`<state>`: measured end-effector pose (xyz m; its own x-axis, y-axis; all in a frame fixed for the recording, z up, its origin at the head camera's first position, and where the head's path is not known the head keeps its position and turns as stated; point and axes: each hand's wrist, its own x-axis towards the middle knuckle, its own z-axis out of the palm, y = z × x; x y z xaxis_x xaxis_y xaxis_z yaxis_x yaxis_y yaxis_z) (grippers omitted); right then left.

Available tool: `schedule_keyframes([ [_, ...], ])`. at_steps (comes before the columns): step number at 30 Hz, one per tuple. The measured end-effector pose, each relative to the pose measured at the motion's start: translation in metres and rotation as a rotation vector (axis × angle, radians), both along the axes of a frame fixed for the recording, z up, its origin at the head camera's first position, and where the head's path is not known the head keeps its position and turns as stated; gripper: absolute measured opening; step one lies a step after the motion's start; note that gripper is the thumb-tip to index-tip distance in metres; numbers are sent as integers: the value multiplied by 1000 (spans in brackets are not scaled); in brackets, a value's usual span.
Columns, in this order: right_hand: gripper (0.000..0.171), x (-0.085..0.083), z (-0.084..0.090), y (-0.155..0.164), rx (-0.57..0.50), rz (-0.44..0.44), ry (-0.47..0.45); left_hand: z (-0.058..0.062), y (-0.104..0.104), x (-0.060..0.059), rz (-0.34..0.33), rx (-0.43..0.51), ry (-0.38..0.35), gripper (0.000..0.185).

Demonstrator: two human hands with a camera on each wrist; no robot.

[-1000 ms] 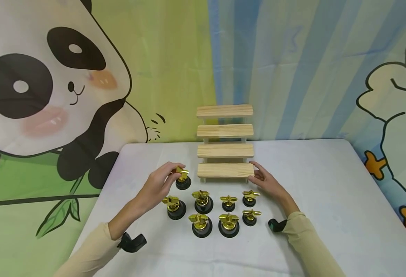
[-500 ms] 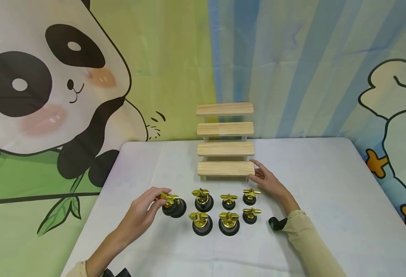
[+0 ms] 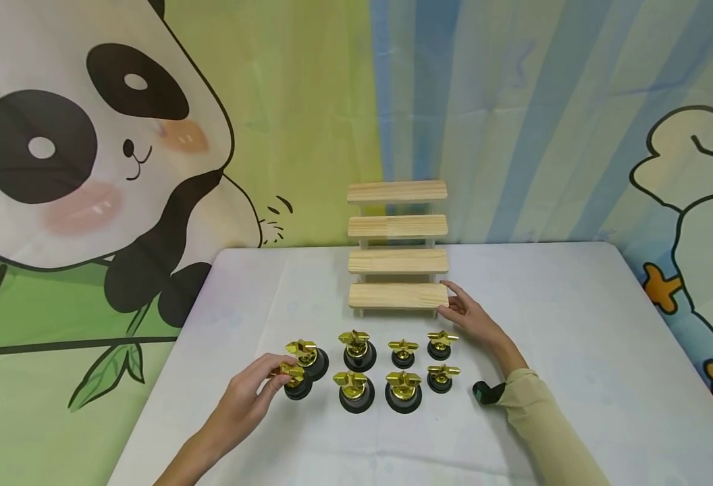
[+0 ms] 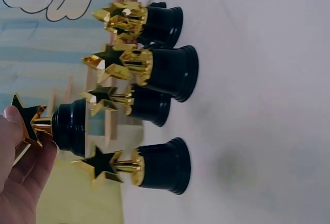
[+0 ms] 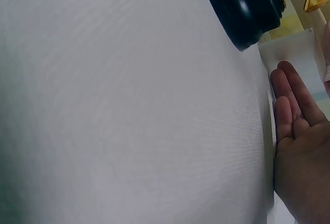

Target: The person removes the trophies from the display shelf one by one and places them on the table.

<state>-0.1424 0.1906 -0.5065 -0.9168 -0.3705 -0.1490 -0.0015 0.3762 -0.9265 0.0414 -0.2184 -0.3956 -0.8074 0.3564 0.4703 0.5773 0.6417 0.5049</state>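
Note:
My left hand (image 3: 238,398) pinches a small star trophy (image 3: 298,386) by its gold star at the left of the group. The left wrist view shows this trophy's black base (image 4: 69,127) raised off the table, below my fingers (image 4: 44,167). Right behind it stands a larger star trophy (image 3: 315,364), partly overlapped in the head view. At the right end of the lowest step of a wooden display shelf (image 3: 399,295), my right hand (image 3: 474,322) touches the plank. Its fingers (image 5: 304,95) look fairly straight in the right wrist view.
Several more gold-star trophies with black bases, such as one large trophy (image 3: 403,393) and one small trophy (image 3: 439,379), stand in front of the shelf. A white cloth covers the table (image 3: 575,351). A printed curtain (image 3: 308,121) hangs behind.
My left hand has carried the small star trophy from beside the shelf's left front toward me, past the large left trophy to its near side. My right hand stays at the shelf end.

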Motion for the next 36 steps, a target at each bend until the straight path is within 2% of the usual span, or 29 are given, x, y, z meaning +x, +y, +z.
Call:
schedule_keyframes([
  [6,73,2,-2,1,-15,-7,-6,-23,0,6,1,-6,-116,28],
  [11,74,3,-1,1,-1,-8,-5,-42,0,8,-22,23,-174,23],
  [21,74,3,0,1,0,-8,-16,-71,2,11,-9,61,-173,23],
  [27,73,6,1,1,-15,1,-8,-83,3,14,-5,88,-155,26],
  [34,75,7,0,5,-7,-9,-21,-93,4,17,24,105,-211,27],
  [36,75,8,-1,6,-11,-16,-26,-95,5,17,19,112,-205,27],
])
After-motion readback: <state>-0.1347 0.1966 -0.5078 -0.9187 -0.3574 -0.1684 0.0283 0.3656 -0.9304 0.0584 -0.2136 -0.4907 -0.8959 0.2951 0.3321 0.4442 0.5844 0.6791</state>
